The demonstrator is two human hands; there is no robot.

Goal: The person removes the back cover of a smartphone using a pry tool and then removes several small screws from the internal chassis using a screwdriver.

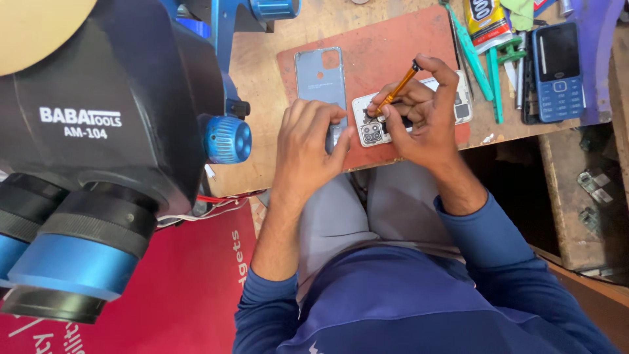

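An opened smartphone (458,105) with a white inner frame and a camera block lies on a red work mat (393,46). My right hand (422,115) grips a thin orange screwdriver (398,85), its tip down on the phone near the camera block. My left hand (308,141) rests beside it, fingers curled, thumb touching the phone's left end. A grey-blue back cover (320,72) lies flat on the mat just beyond my left hand.
A large black microscope head (98,131) with blue knobs and eyepieces fills the left. A blue keypad phone (558,72), green pry tools (472,52), tweezers and a glue tube (486,23) lie at the right. Wooden bench edge runs below the mat.
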